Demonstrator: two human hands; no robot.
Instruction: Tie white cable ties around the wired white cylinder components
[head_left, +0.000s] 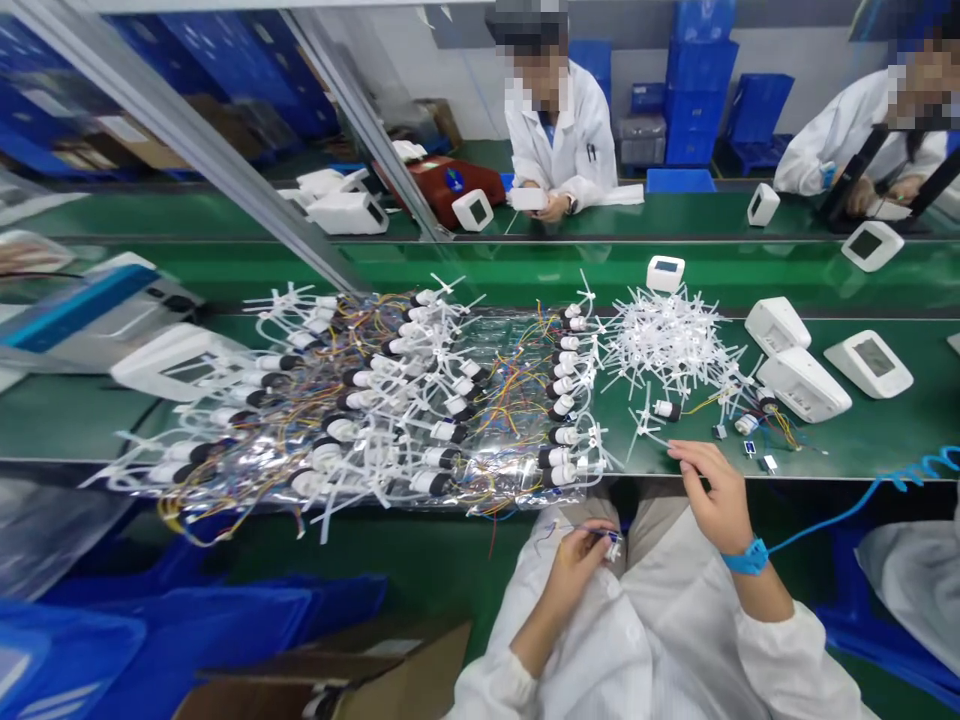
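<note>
The part [613, 547] is held below the bench [885, 430] edge, over the lap; it could be dropped to the floor if the pinch were loosened, and its thin wires could be strained if they were caught on a sleeve [795, 640]; the two boards [769, 464] are laid close to the front edge, so they could be swept off by the forearm or by the blue cord [840, 525], which is clipped to the wristband [746, 558]; the wires [510, 385] among the rows of pumps [562, 472] are crossed and tangled, so several pumps could be dragged together if one were pulled. By the left hand [577, 555], with fingers curled, the part is pinched between thumb and fingertips; the right hand [716, 490] is held loosely open at the bench edge, fingers stretched forward and thumb apart; its fingertips are brought right up to the tube [646, 424] beside the loose pump [666, 410], but whether the tube is touched cannot be told.
</note>
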